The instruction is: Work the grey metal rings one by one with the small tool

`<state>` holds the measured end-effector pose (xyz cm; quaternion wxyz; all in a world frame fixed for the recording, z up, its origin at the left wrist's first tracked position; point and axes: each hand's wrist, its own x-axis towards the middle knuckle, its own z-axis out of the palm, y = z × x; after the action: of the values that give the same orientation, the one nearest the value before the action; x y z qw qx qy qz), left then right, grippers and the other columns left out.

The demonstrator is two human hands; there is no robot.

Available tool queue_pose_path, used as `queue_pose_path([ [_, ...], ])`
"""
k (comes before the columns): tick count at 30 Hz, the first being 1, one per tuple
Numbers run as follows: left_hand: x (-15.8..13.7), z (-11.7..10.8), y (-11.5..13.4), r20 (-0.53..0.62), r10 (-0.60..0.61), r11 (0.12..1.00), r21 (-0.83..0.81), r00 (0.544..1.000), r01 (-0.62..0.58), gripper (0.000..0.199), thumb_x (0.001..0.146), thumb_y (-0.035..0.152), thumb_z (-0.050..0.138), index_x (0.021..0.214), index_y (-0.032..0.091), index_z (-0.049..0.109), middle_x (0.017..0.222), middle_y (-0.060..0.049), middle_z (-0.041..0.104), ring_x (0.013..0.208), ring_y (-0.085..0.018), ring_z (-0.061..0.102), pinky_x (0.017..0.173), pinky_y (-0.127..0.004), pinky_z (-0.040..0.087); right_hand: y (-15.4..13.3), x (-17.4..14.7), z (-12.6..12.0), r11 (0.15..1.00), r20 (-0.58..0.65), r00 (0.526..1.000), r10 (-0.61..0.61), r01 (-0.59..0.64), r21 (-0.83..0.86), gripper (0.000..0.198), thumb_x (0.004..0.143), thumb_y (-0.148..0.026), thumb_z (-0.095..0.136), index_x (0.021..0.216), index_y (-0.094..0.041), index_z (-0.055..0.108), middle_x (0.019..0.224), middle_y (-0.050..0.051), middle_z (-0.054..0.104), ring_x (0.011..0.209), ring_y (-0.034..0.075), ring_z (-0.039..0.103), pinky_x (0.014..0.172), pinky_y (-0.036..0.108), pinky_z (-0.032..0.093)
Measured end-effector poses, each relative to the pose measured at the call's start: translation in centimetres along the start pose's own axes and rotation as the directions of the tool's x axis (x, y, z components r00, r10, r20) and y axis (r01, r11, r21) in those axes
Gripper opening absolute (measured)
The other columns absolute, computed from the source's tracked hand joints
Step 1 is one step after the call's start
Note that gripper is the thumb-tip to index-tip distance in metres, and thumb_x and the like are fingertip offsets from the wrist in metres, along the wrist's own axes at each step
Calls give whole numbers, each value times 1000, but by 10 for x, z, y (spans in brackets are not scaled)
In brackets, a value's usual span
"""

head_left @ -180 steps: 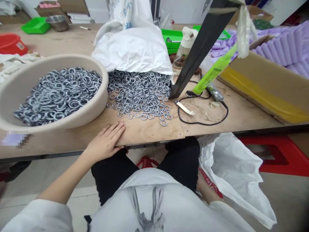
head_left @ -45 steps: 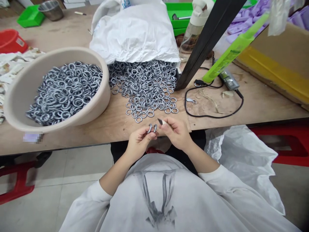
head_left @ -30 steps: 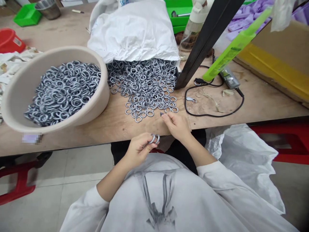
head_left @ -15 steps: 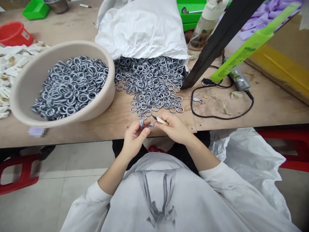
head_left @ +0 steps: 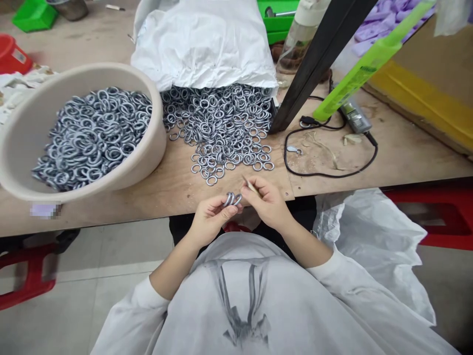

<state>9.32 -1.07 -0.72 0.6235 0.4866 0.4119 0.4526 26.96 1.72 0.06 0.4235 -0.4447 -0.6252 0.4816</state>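
Note:
Several grey metal rings (head_left: 231, 199) are pinched between the thumb and fingers of my left hand (head_left: 210, 219), at the table's front edge. My right hand (head_left: 269, 201) is closed around a slim pointed tool with a pale handle (head_left: 252, 187), its dark tip pointing up and left. The right fingertips are close against the rings; whether they also grip one is hidden. Just beyond both hands, a pile of loose grey rings (head_left: 221, 130) spreads out of the mouth of a white sack (head_left: 207, 44).
A beige tub (head_left: 159, 133) heaped with rings stands at the left. To the right are a dark slanted post (head_left: 314, 74), a lime-green stick-shaped object (head_left: 354, 76), a looped black cable (head_left: 325, 174) and a cardboard box (head_left: 432, 74). A clear bottle (head_left: 295, 47) stands behind the post.
The rings in my left hand have moved right, close to my right fingers, and now show as a fanned group. The tool has turned more upright. The whole view has shifted slightly.

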Motion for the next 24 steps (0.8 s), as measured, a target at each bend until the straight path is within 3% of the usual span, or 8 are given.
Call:
queue_pose_path([
  [2, -1, -1, -3, -34, 20, 1000, 6, 999, -20, 25, 82, 41, 74, 88, 17, 76, 85, -8, 74, 74, -18, 66, 67, -28, 55, 0, -4, -2, 989, -51, 995, -81, 74, -130, 23, 93, -43, 57, 91, -20, 61, 76, -1, 59, 69, 14, 53, 65, 27, 40],
  [4, -1, -2, -5, -59, 50, 999, 26, 997, -48, 24, 82, 41, 73, 87, 17, 76, 83, -7, 72, 73, -17, 64, 67, -27, 54, -2, -9, -4, 946, 14, 982, -186, 183, -266, 23, 94, -42, 57, 88, -20, 62, 73, 0, 59, 66, 14, 52, 63, 27, 37],
  [7, 0, -4, -5, -94, 88, 994, 80, 992, -81, 26, 81, 43, 74, 83, 17, 76, 78, -5, 69, 71, -15, 61, 69, -27, 52, -5, -16, -3, 900, 115, 964, -239, 264, -347, 32, 97, -43, 50, 79, -19, 60, 66, 0, 56, 61, 13, 50, 58, 27, 33],
  [11, -1, -5, -5, -91, 130, 981, 157, 987, -115, 25, 84, 42, 71, 84, 18, 75, 80, -5, 67, 74, -16, 60, 70, -28, 51, -3, -18, -1, 887, 130, 966, -225, 259, -382, 39, 99, -45, 47, 71, -20, 54, 62, -1, 51, 56, 12, 46, 56, 27, 29],
  [15, -7, -3, -3, 59, 215, 946, 236, 975, -223, 17, 86, 33, 69, 81, 18, 74, 85, -8, 71, 81, -19, 65, 76, -31, 52, 11, -3, -7, 886, 49, 997, -57, 73, -458, 45, 101, -49, 41, 70, -19, 56, 59, -1, 51, 57, 14, 48, 56, 27, 29],
  [18, -11, -3, -6, 58, 181, 970, 157, 982, -188, 14, 88, 31, 67, 87, 19, 73, 89, -8, 72, 84, -18, 66, 78, -30, 52, 21, 18, -10, 800, -54, 998, 9, -40, -598, 41, 100, -49, 43, 87, -18, 66, 69, 3, 61, 64, 18, 55, 59, 29, 30],
  [21, -11, -8, -11, -102, 105, 994, 17, 989, -104, 16, 88, 35, 68, 89, 19, 71, 85, -5, 70, 77, -15, 63, 74, -27, 51, 20, 41, -3, 664, -1, 1000, -27, 17, -748, 33, 96, -45, 54, 114, -20, 66, 99, 8, 69, 81, 24, 61, 63, 31, 32],
  [24, -10, -15, -14, -220, 116, 993, 51, 969, -107, 22, 83, 38, 73, 77, 17, 69, 74, -2, 65, 71, -13, 58, 70, -25, 48, 14, 59, 7, 523, 59, 998, 13, 44, -851, 26, 96, -35, 54, 115, -22, 67, 109, 10, 67, 88, 26, 61, 64, 31, 33],
])
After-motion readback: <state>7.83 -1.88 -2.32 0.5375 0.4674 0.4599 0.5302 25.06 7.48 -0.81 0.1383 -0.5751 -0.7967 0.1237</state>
